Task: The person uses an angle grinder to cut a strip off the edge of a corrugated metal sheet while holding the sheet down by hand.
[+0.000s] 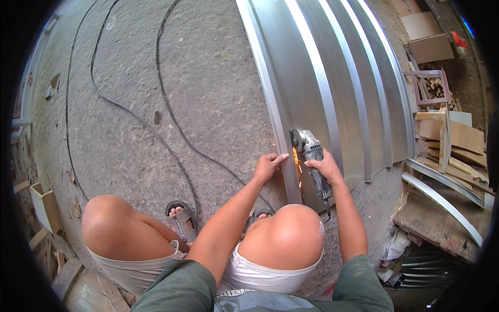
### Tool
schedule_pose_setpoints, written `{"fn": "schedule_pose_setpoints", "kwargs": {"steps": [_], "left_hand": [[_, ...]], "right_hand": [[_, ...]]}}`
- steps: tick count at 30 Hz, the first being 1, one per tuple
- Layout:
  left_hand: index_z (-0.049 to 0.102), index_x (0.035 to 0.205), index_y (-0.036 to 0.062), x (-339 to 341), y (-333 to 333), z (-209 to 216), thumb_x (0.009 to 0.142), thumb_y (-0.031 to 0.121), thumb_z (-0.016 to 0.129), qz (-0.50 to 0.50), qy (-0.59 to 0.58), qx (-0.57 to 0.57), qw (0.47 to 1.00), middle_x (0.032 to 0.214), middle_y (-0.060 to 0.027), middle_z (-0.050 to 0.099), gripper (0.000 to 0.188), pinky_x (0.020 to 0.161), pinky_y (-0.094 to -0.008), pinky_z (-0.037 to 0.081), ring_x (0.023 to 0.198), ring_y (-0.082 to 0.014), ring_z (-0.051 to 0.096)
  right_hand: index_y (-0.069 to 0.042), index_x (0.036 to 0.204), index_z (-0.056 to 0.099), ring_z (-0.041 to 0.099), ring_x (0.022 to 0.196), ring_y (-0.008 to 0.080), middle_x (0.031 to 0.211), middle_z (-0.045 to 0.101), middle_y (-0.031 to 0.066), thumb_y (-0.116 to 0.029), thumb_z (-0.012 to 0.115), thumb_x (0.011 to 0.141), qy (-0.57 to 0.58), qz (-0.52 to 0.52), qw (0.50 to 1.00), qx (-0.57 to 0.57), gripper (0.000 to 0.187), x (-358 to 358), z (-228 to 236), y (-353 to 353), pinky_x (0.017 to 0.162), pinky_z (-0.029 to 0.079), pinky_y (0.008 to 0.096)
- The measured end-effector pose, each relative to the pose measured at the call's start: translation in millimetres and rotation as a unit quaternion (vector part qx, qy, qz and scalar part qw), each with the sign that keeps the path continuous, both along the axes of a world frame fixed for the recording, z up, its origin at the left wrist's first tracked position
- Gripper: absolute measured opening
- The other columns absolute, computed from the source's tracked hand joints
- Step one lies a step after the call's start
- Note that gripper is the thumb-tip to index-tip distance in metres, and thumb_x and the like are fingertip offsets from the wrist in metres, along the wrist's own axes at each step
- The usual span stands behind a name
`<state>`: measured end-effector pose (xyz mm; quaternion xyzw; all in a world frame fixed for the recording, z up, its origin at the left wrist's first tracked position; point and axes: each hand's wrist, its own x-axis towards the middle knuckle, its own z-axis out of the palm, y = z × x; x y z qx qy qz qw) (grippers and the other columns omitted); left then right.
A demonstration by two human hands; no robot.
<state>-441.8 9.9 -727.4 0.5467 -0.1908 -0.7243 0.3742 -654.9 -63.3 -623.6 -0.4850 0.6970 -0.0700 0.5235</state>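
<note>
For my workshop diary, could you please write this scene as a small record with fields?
Left hand: the left hand has its fingertips at the sheet's left edge; a firm grip cannot be confirmed
Right hand: the right hand is closed around the grinder's body
Tool: angle grinder, disc at the sheet, orange sparks trailing toward the person
Workpiece: ribbed metal sheet, ribs running away from the person
Left side: dark cables on rough ground
Right side: plywood pieces, curved metal strips
Footwear: open-toed sandals
</note>
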Motion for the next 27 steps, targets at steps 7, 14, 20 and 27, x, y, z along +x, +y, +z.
{"fn": "schedule_pose_setpoints", "kwargs": {"steps": [7, 14, 20, 27], "left_hand": [[0.07, 0.074, 0.0056, 2.4, -0.4, -1.6, 0.092, 0.041, 0.079, -0.005, -0.005, 0.002, 1.0, 0.067, 0.003, 0.059, 0.04, 0.059, -0.0272, 0.043, 0.061, -0.0075, 0.05], [0.067, 0.073, 0.0086, 3.5, -0.8, 0.2, 0.094, 0.041, 0.077, -0.001, 0.009, -0.015, 1.0, 0.068, 0.0049, 0.056, 0.04, 0.062, -0.0263, 0.043, 0.064, -0.0072, 0.051], [0.072, 0.078, 0.0072, 4.3, -2.1, 6.8, 0.094, 0.041, 0.077, -0.014, 0.008, 0.008, 1.0, 0.07, 0.0046, 0.06, 0.038, 0.064, -0.025, 0.044, 0.065, -0.0067, 0.052], [0.074, 0.081, 0.0063, 2.3, -0.2, 0.6, 0.094, 0.04, 0.077, -0.005, 0.022, 0.007, 1.0, 0.07, 0.0043, 0.06, 0.037, 0.061, -0.0244, 0.043, 0.062, -0.0061, 0.052]], "right_hand": [[0.007, 0.125, 0.058, 0.068, 0.096, 0.0226, 0.109, 0.069, 0.015, -0.018, 0.084, 0.07, 0.004, 0.013, 1.0, -0.019, 0.066, 3.8, -4.9, -8.8, 0.087, 0.054, 0.0349], [0.004, 0.118, 0.06, 0.067, 0.084, 0.0173, 0.097, 0.07, 0.0105, -0.017, 0.084, 0.072, -0.012, 0.015, 1.0, -0.024, 0.056, 12.4, -1.3, -18.3, 0.076, 0.054, 0.0328], [0.004, 0.118, 0.06, 0.067, 0.084, 0.0176, 0.097, 0.069, 0.0109, -0.017, 0.084, 0.072, -0.032, 0.0, 0.999, -0.01, 0.057, 14.5, -4.4, -26.2, 0.076, 0.055, 0.0329], [0.002, 0.119, 0.059, 0.063, 0.077, 0.0142, 0.096, 0.066, 0.0064, -0.014, 0.081, 0.075, -0.025, 0.017, 0.999, -0.021, 0.052, 20.5, -2.4, -34.8, 0.07, 0.053, 0.0298]]}}
